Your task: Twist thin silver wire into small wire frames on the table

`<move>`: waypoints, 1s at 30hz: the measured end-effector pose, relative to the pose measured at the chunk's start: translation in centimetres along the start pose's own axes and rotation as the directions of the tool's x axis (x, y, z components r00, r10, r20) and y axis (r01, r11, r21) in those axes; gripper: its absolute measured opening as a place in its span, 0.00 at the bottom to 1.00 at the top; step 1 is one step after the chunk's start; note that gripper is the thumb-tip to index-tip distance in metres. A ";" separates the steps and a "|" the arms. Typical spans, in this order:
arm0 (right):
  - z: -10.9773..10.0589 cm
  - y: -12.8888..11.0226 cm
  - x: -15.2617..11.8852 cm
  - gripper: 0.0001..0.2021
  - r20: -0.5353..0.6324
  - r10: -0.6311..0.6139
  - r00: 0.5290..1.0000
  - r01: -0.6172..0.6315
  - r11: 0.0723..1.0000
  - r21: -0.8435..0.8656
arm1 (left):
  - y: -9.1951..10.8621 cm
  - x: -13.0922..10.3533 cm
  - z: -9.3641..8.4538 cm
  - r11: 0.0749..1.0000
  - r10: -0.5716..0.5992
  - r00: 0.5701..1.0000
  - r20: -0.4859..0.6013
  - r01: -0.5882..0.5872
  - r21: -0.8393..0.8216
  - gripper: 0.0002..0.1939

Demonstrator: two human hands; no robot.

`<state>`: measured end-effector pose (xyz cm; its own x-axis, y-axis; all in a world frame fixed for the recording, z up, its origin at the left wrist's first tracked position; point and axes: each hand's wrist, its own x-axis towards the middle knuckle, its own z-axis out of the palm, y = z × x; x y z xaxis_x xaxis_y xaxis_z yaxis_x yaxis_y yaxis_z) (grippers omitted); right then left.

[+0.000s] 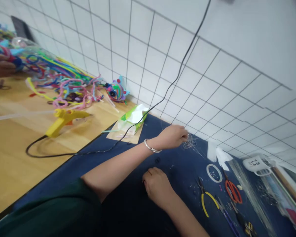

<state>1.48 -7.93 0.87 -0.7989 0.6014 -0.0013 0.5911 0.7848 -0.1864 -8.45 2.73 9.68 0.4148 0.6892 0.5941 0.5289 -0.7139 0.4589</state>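
My left hand (173, 136), with a silver bangle (151, 147) at its wrist, is stretched across the dark blue mat (128, 177) toward the tiled wall. Its fingers are pinched at a tangle of thin silvery wire (190, 142). Closer to me, my right hand (158, 185) rests low over the mat with curled fingers; whatever may be in them is hidden. To its right lie yellow-handled pliers (207, 200), red-handled scissors (233, 191), a blue-handled tool (228, 217) and a white ring-shaped roll (214, 173).
A black cord (166, 93) hangs across the view to a yellow glue gun (61, 120) on the wooden table. Behind are a tissue pack (135, 118), a colourful pipe-cleaner figure (117, 90) and loose pipe cleaners (72, 87). Another person's hand (1, 65) holds a colourful piece at far left.
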 end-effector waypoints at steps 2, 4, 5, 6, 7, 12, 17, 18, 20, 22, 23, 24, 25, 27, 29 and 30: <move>-1.1 0.9 -1.3 0.07 -0.082 0.079 0.993 -0.064 0.983 0.173 | 0.3 0.0 0.9 0.999 0.004 1.000 0.011 -0.004 -0.041 0.06; -2.4 2.3 -3.1 0.08 -0.185 0.229 0.956 -0.151 0.921 0.360 | 0.7 0.0 2.1 0.996 -0.013 0.999 0.031 0.015 -0.087 0.05; -3.0 3.1 -4.1 0.08 -0.233 0.328 0.915 -0.199 0.872 0.446 | 1.1 -0.1 2.7 0.993 -0.018 0.999 0.044 0.023 -0.114 0.04; -3.6 3.9 -5.2 0.08 -0.271 0.436 0.858 -0.248 0.814 0.524 | 1.4 -0.2 3.4 0.989 -0.031 0.998 0.051 0.038 -0.142 0.04; -4.2 4.6 -6.3 0.07 -0.300 0.538 0.788 -0.290 0.754 0.589 | 1.9 -0.4 4.2 0.983 -0.047 0.997 0.062 0.057 -0.172 0.04; -5.3 6.8 -10.7 0.05 -0.433 0.723 0.538 -0.329 0.653 0.682 | 4.5 -1.7 7.9 0.954 -0.152 0.988 0.026 0.153 -0.259 0.04; -4.9 7.2 -12.5 0.05 -0.541 0.710 0.451 -0.311 0.693 0.650 | 6.6 -2.8 10.1 0.957 -0.082 0.997 0.001 0.079 -0.280 0.05; -4.9 7.3 -12.8 0.05 -0.547 0.703 0.455 -0.306 0.700 0.645 | 6.8 -2.8 10.3 0.961 -0.060 0.998 0.012 0.061 -0.271 0.05; -5.2 7.5 -13.3 0.06 -0.558 0.692 0.457 -0.293 0.710 0.640 | 6.9 -2.8 10.6 0.972 -0.007 0.999 0.042 0.017 -0.236 0.06; -5.9 7.8 -14.1 0.05 -0.570 0.700 0.431 -0.287 0.705 0.649 | 6.6 -2.7 10.7 0.980 0.056 0.996 0.074 -0.041 -0.194 0.08; -6.3 8.0 -14.5 0.05 -0.572 0.709 0.412 -0.290 0.697 0.655 | 6.5 -2.7 10.7 0.982 0.086 0.992 0.091 -0.069 -0.174 0.09; -6.6 8.3 -14.9 0.05 -0.572 0.721 0.391 -0.301 0.688 0.660 | 6.3 -2.6 10.7 0.983 0.110 0.988 0.110 -0.092 -0.156 0.10; -7.0 8.5 -15.2 0.05 -0.570 0.733 0.372 -0.318 0.677 0.663 | 6.2 -2.6 10.6 0.983 0.131 0.983 0.132 -0.112 -0.142 0.10; -7.5 9.0 -15.5 0.05 -0.556 0.749 0.360 -0.357 0.661 0.660 | 6.1 -2.6 10.4 0.978 0.185 0.965 0.187 -0.161 -0.137 0.11; -7.7 9.4 -15.3 0.05 -0.526 0.749 0.402 -0.371 0.659 0.655 | 6.1 -2.6 10.2 0.960 0.259 0.936 0.237 -0.224 -0.167 0.12; -7.7 9.5 -15.2 0.05 -0.501 0.745 0.440 -0.359 0.658 0.662 | 6.2 -2.6 10.1 0.949 0.295 0.922 0.253 -0.250 -0.194 0.12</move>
<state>20.09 -8.42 6.66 0.1441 0.9244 0.3531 0.6017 0.2014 -0.7729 1.18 -2.22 4.29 0.7253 0.4559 0.5158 0.2541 -0.8737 0.4149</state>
